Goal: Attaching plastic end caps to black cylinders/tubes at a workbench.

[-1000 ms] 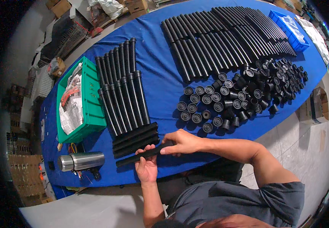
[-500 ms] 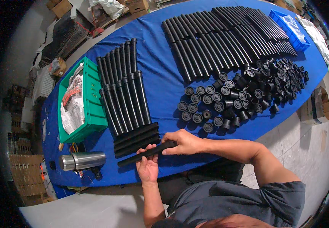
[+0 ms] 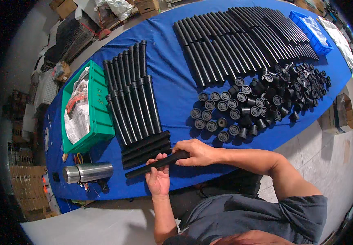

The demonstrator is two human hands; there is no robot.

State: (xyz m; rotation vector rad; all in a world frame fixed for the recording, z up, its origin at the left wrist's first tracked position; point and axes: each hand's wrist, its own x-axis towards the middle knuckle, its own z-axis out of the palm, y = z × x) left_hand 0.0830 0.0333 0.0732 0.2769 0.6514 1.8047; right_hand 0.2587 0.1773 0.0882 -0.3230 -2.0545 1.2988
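A black tube (image 3: 139, 171) is held slantwise near the table's front edge, its free end pointing left. My left hand (image 3: 159, 179) is palm up under the middle of it, with fingers curled round it. Around the right end of the tube my right hand (image 3: 197, 153) is closed; a black piece shows there between thumb and fingers, partly hidden. Just beyond my hands lie a few dark tubes side by side (image 3: 146, 149). Past them, capped black tubes (image 3: 133, 110) lie in two rows. To the right spreads a heap of round black end caps (image 3: 241, 98).
Many bare black tubes (image 3: 215, 61) lie in rows at the back. A green crate (image 3: 103, 118) with paper inside and a steel flask (image 3: 91, 172) stand at the left. At the far right is a blue basket (image 3: 325, 50); a cardboard box (image 3: 339, 116) rests on the floor.
Almost nothing differs. Both hands keep their hold on the tube, which has shifted only very slightly.
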